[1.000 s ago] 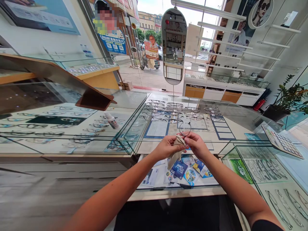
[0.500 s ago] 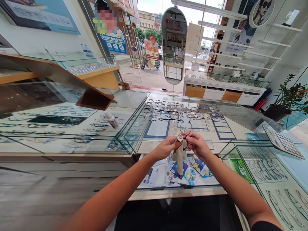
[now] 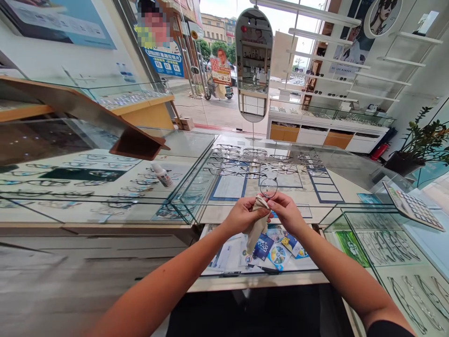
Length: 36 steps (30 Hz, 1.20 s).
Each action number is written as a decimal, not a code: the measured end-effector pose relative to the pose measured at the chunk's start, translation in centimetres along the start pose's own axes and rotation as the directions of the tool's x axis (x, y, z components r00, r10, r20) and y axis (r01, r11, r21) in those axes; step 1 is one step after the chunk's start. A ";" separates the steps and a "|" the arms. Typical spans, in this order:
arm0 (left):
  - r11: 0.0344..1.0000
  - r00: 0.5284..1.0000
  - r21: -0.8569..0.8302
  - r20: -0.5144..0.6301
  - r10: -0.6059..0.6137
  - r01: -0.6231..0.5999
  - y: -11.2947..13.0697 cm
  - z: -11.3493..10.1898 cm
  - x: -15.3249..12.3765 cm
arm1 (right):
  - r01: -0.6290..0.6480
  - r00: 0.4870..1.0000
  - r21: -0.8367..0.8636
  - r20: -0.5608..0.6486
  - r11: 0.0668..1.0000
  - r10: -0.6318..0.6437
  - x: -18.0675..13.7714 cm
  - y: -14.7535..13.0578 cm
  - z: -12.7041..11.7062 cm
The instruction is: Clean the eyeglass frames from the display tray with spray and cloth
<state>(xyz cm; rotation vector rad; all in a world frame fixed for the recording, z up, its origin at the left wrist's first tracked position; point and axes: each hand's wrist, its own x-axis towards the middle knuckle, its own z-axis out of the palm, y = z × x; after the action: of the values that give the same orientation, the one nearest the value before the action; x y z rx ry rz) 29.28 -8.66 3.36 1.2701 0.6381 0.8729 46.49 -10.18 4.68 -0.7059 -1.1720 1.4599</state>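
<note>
Above the counter's near edge, my left hand [image 3: 246,215] pinches a beige cleaning cloth [image 3: 255,233], which is folded over part of a pair of glasses [image 3: 269,187]. One round, thin-rimmed lens sticks up above my fingers; the other lens is hidden by the cloth and fingers. My right hand [image 3: 286,213] is closed on the frame of the glasses at its middle, close beside the left. The cloth's loose end hangs down over an open drawer [image 3: 224,255] holding leaflets, cards and a pen.
Rows of eyeglasses [image 3: 242,159] lie on the glass counter [image 3: 189,215] ahead. A white bottle [image 3: 162,175] stands on the left counter near a tilted brown board [image 3: 87,112]. An oval mirror [image 3: 254,65] rises at the back. To the right are a glass case [image 3: 386,276] and a chart [image 3: 414,206].
The cloth has shifted, its hanging end swinging left and its upper part now wrapped over the lower lens. My left hand has turned slightly; the glasses moved a little left.
</note>
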 end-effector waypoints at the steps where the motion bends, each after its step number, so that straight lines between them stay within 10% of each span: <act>1: 1.000 1.000 0.003 0.001 -0.002 0.002 0.0 0.0 0.0 | 0.003 1.000 -0.008 0.000 1.000 -0.003 0.0 0.0 0.0; 13: 0.981 0.981 0.131 0.148 0.125 -0.145 0.3 -0.2 0.2 | -0.081 0.986 0.074 -0.143 0.994 0.091 0.1 -1.0 -0.1; 25: 0.999 0.995 0.035 -0.089 0.035 -0.032 0.8 1.1 -0.1 | -0.072 0.994 0.099 -0.078 0.992 0.080 -0.3 -0.2 1.0; 36: 0.993 0.997 -0.107 0.056 -0.044 0.050 -0.3 0.1 0.6 | -0.157 0.967 0.173 -0.173 0.972 0.187 0.3 -0.9 -0.3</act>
<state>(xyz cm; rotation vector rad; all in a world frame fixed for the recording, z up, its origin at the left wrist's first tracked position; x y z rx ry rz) 29.72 -8.25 3.17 1.1728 0.5692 0.8213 47.02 -9.82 5.43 -0.8323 -0.8570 1.5739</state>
